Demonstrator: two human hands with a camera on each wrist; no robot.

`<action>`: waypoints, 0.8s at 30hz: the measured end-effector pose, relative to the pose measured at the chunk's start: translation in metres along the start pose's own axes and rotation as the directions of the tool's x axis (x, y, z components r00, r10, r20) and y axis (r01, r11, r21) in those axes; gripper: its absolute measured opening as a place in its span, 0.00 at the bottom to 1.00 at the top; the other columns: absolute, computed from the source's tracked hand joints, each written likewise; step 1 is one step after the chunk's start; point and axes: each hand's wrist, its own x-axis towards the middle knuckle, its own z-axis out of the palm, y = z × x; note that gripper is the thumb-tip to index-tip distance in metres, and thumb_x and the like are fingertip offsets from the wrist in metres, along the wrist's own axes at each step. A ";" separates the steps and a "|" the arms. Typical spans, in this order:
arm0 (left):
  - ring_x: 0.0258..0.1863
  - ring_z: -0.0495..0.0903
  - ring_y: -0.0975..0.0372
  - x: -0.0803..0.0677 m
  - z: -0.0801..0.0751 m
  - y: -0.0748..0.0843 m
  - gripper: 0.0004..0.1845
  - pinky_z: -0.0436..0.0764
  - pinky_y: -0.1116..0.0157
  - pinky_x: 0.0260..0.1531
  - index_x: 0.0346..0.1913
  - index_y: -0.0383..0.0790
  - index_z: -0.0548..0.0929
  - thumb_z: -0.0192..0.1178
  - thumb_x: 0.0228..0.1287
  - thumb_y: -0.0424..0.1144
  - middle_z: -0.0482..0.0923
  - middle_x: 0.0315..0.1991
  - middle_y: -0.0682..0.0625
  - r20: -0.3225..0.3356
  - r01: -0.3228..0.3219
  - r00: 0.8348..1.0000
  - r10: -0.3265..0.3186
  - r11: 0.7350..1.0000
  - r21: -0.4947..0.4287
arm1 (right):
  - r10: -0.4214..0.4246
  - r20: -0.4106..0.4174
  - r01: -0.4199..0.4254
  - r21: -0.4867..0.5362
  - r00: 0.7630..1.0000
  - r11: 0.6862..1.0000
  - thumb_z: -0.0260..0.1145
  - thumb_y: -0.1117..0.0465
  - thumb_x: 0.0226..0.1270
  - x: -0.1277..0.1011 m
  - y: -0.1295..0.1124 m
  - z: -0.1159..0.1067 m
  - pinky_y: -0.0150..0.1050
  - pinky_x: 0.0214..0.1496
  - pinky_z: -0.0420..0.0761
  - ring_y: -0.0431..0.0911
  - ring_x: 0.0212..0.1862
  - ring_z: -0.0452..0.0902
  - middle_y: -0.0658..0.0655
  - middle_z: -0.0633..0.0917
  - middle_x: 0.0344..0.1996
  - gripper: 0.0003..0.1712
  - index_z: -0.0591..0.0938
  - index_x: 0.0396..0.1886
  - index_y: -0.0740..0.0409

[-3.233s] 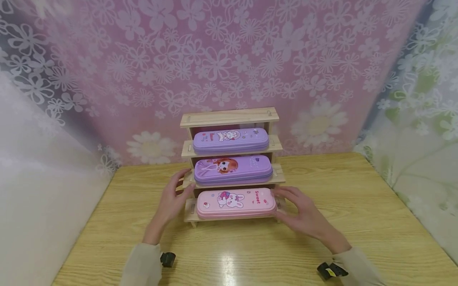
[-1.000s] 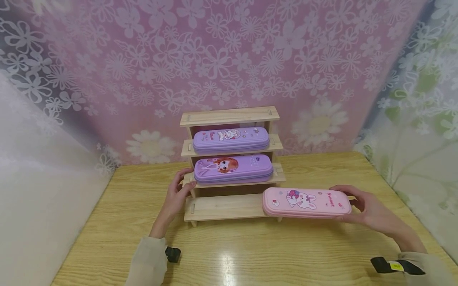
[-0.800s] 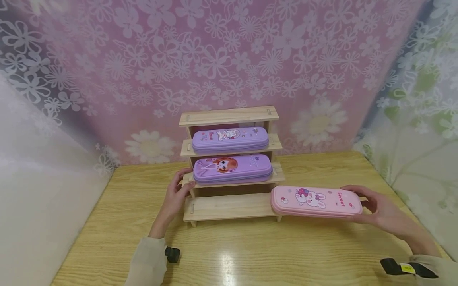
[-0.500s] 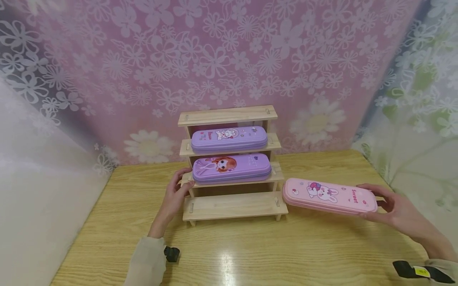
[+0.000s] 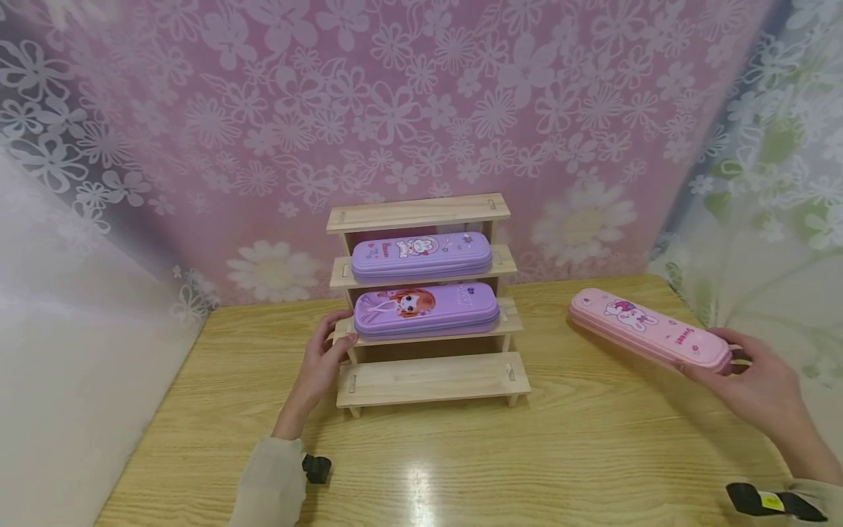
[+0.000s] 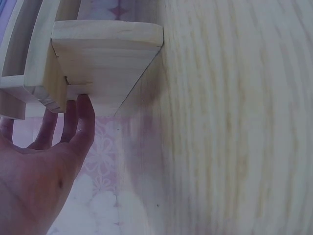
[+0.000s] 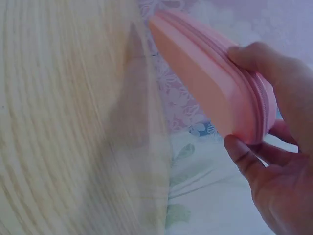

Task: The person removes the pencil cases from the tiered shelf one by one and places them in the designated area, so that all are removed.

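Note:
My right hand (image 5: 757, 377) grips the right end of a pink zippered pencil case (image 5: 648, 329) with a bunny and "Sweet" on its lid. In the right wrist view, the pencil case (image 7: 205, 78) is raised over the table, thumb on one side and fingers on the other. My left hand (image 5: 326, 355) holds the left end of a stepped wooden shelf (image 5: 431, 379) at its second tier from the bottom. The left wrist view has that hand's fingers (image 6: 84, 120) at the back of the shelf's side. The bottom tier is bare.
A purple pencil case with a girl picture (image 5: 428, 311) lies on the second tier up. Above it sits a lilac bunny pencil case (image 5: 421, 256). The top board (image 5: 418, 212) is bare. A floral curtain (image 5: 421, 95) hangs behind the wooden table (image 5: 395, 461).
My right hand has taken the pink pencil case off the bottom tier, rightward, then back and turned it at an angle. My left hand has come to hold the shelf and stays there.

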 end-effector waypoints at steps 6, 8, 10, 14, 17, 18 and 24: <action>0.49 0.79 0.59 -0.001 0.000 0.001 0.22 0.85 0.66 0.45 0.69 0.44 0.72 0.57 0.75 0.36 0.72 0.66 0.42 -0.002 0.003 1.000 -0.003 1.000 -0.001 | 0.008 -0.098 -0.014 -0.067 0.995 0.998 0.82 0.49 0.52 0.003 0.004 0.010 0.26 0.29 0.63 0.28 0.35 0.63 0.74 0.75 0.51 0.43 0.76 0.60 0.70; 0.50 0.79 0.58 -0.002 0.000 0.001 0.22 0.85 0.66 0.46 0.69 0.45 0.72 0.57 0.75 0.36 0.72 0.67 0.43 -0.002 0.004 1.000 -0.004 1.000 -0.003 | -0.023 -0.136 0.012 -0.081 0.990 0.997 0.83 0.51 0.50 0.005 0.007 0.014 0.32 0.34 0.63 0.39 0.37 0.67 0.75 0.76 0.48 0.41 0.77 0.57 0.70; 0.50 0.78 0.57 -0.002 0.000 0.001 0.22 0.84 0.65 0.46 0.69 0.45 0.72 0.57 0.75 0.36 0.72 0.67 0.42 -0.001 0.006 1.000 -0.006 1.000 -0.007 | -0.051 -0.168 0.037 -0.087 0.985 0.996 0.83 0.52 0.48 0.006 0.009 0.018 0.39 0.38 0.62 0.51 0.40 0.67 0.74 0.76 0.45 0.38 0.78 0.53 0.70; 0.50 0.78 0.57 -0.002 0.000 0.001 0.22 0.85 0.65 0.47 0.69 0.45 0.73 0.57 0.75 0.35 0.72 0.66 0.42 -0.006 0.007 1.000 -0.007 1.000 -0.019 | -0.054 -0.186 0.041 -0.074 0.981 0.996 0.81 0.55 0.48 0.009 0.014 0.025 0.53 0.41 0.60 0.63 0.45 0.65 0.75 0.75 0.42 0.35 0.77 0.49 0.71; 0.50 0.79 0.57 -0.001 0.000 0.001 0.22 0.85 0.61 0.49 0.69 0.44 0.73 0.57 0.74 0.35 0.72 0.66 0.42 -0.005 0.002 1.000 -0.002 1.000 -0.024 | 0.020 -0.159 -0.033 -0.081 0.987 0.996 0.80 0.51 0.51 0.010 0.015 0.028 0.58 0.43 0.60 0.68 0.50 0.64 0.77 0.74 0.45 0.36 0.75 0.50 0.72; 0.50 0.79 0.57 -0.001 0.000 0.001 0.22 0.85 0.59 0.49 0.69 0.44 0.72 0.57 0.74 0.35 0.72 0.66 0.43 -0.005 -0.001 1.000 0.001 1.000 -0.026 | 0.051 -0.146 -0.064 -0.087 0.988 0.994 0.79 0.49 0.53 0.011 0.015 0.029 0.59 0.44 0.60 0.70 0.52 0.64 0.78 0.74 0.46 0.38 0.75 0.50 0.72; 0.49 0.79 0.58 0.000 0.000 0.001 0.23 0.86 0.60 0.48 0.69 0.44 0.72 0.56 0.74 0.34 0.71 0.66 0.42 -0.001 -0.004 1.000 0.004 0.999 -0.037 | 0.162 -0.084 -0.172 -0.121 0.983 0.978 0.76 0.43 0.58 0.011 0.017 0.029 0.56 0.41 0.61 0.73 0.52 0.63 0.81 0.70 0.49 0.43 0.72 0.56 0.75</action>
